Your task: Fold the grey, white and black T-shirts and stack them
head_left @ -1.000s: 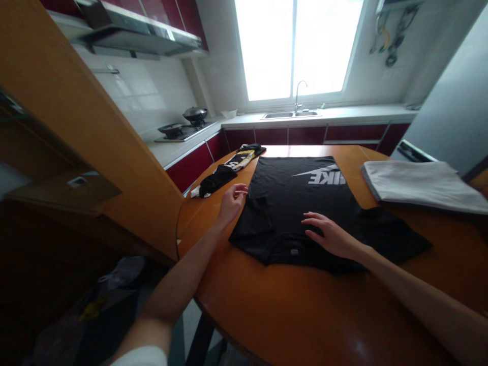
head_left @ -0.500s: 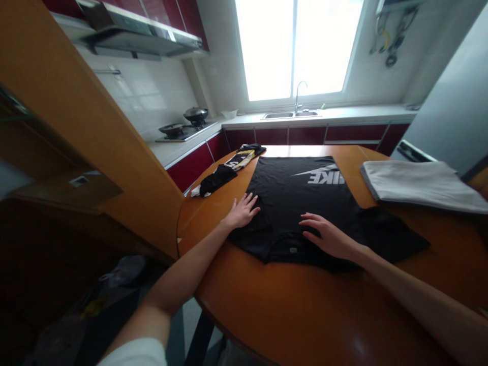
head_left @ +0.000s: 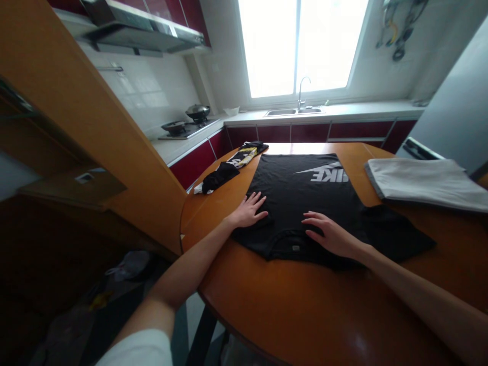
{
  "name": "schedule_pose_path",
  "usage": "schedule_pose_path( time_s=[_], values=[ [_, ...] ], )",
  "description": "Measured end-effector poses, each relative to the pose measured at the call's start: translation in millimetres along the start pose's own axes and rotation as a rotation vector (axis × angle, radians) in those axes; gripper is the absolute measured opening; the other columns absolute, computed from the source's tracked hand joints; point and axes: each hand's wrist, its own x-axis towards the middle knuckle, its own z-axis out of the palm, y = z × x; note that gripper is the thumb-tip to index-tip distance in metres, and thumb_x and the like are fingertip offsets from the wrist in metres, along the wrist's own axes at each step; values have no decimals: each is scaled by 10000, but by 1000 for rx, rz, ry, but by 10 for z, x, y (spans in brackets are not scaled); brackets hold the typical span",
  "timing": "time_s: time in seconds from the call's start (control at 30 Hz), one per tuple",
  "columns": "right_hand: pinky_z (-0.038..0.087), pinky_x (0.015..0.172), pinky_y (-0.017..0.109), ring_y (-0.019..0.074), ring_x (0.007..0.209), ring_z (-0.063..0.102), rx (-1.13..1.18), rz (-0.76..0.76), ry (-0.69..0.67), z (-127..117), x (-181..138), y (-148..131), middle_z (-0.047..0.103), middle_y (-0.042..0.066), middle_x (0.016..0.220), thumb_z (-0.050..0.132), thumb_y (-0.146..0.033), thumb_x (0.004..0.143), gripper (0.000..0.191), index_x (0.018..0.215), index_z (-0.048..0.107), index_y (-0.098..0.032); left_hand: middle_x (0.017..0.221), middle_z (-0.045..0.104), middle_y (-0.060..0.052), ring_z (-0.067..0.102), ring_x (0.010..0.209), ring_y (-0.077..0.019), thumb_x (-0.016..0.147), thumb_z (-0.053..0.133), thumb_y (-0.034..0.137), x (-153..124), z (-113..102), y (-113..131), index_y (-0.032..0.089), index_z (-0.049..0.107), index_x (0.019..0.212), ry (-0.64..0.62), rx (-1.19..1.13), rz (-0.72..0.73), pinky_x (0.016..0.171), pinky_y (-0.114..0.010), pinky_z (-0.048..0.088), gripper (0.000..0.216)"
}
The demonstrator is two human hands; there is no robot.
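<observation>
A black T-shirt [head_left: 293, 195] with a white printed logo lies spread on the wooden table [head_left: 267, 305], its collar toward me. Its left edge is folded in, while a sleeve sticks out to the right. My left hand [head_left: 248, 211] lies with fingers spread on the shirt's left side. Over the shirt near the collar is my right hand [head_left: 330, 234], fingers apart and slightly bent, holding nothing. Whether its fingertips touch the cloth I cannot tell.
Dark clothes with white and yellow prints [head_left: 232, 165] lie at the table's far left. A folded light grey cloth [head_left: 423, 180] rests on the right. Beyond are a counter with a sink [head_left: 282, 113], a stove with pans [head_left: 197, 112], and an orange-brown wooden panel [head_left: 125, 152] at left.
My left hand has slid slightly inward over the shirt's left side. The right hand is almost unchanged. The whole view has shifted a little.
</observation>
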Motion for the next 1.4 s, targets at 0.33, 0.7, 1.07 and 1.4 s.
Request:
schedule_pose_path(
  time_s=[0.33, 0.7, 1.07, 1.4],
  values=[
    [446, 1145, 518, 303, 1337, 547, -32, -14, 5, 9, -5, 42, 600, 111, 1413, 592, -376, 958, 311, 1205, 712, -231, 1677, 218, -117, 140, 1561, -300, 980, 307, 708, 17, 67, 85, 194, 326, 1591, 39, 85, -47, 1253, -527, 131, 799],
    [401, 1163, 568, 330, 1395, 482, -94, -48, -12, 51, -14, 16, 598, 114, 1422, 589, -394, 966, 331, 1230, 704, -230, 1651, 281, -146, 159, 1555, -326, 989, 352, 666, 89, 83, 104, 156, 419, 1538, 182, -20, -128, 1244, -609, 99, 753],
    [396, 1168, 584, 323, 1398, 480, -86, -67, -26, 58, -18, -1, 594, 110, 1426, 563, -399, 982, 334, 1236, 695, -228, 1540, 486, -147, 397, 1469, -261, 1012, 406, 505, -10, -1, 63, 103, 571, 1419, 270, -107, 47, 1232, -414, 306, 595],
    [407, 1169, 556, 314, 1381, 502, -76, -77, -6, 23, -10, -24, 613, 106, 1404, 582, -361, 966, 310, 1219, 709, -236, 1671, 223, -150, 127, 1560, -320, 989, 332, 686, -20, 112, 138, 131, 279, 1604, 81, 97, -13, 1261, -504, 137, 830]
  ],
)
